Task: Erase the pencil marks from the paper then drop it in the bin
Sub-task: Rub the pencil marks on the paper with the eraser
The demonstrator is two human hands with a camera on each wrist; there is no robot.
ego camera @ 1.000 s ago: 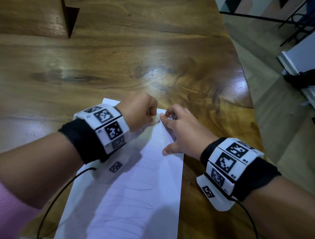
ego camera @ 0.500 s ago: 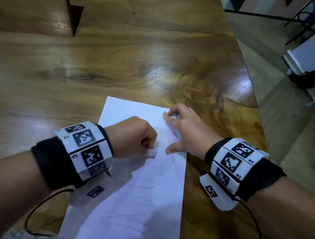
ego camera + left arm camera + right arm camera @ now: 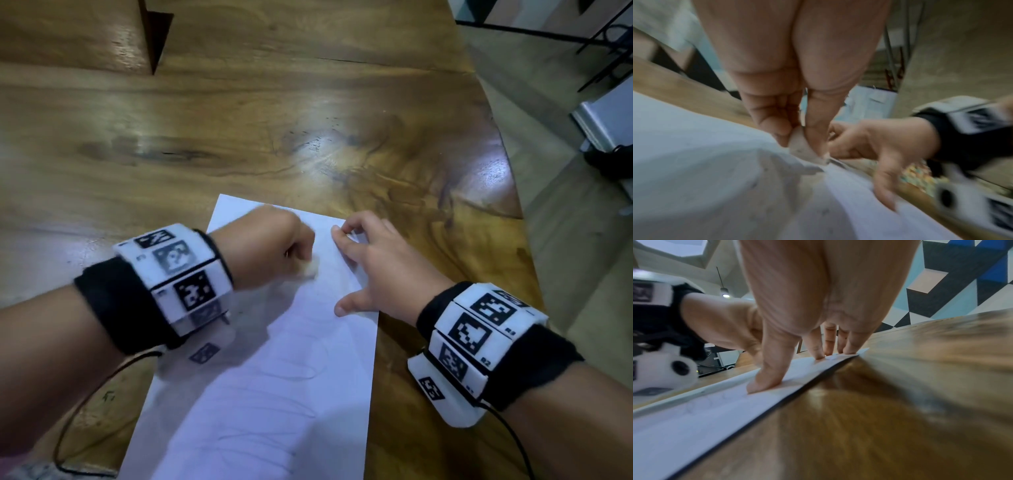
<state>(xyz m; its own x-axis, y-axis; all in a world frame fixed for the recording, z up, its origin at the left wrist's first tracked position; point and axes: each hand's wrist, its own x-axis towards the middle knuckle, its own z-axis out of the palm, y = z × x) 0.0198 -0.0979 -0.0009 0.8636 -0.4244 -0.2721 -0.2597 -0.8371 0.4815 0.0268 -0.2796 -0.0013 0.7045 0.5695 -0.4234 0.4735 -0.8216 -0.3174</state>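
Observation:
A white sheet of paper with faint pencil loops lies on the wooden table. My left hand is curled into a fist, pinching a small white eraser against the paper's upper part; the left wrist view shows the eraser between thumb and finger, touching the paper. My right hand lies spread on the sheet's right edge, thumb and fingertips pressing it flat. In the right wrist view the fingertips and thumb press on the paper. No bin is in view.
The table's curved right edge drops to a tiled floor. A dark triangular notch sits at the far left of the table. Black metal furniture legs and a dark object stand on the floor at right.
My left hand with the eraser slid down the sheet toward me, then back up a little, rubbing the paper. The right hand has stayed pressing the sheet's right edge.

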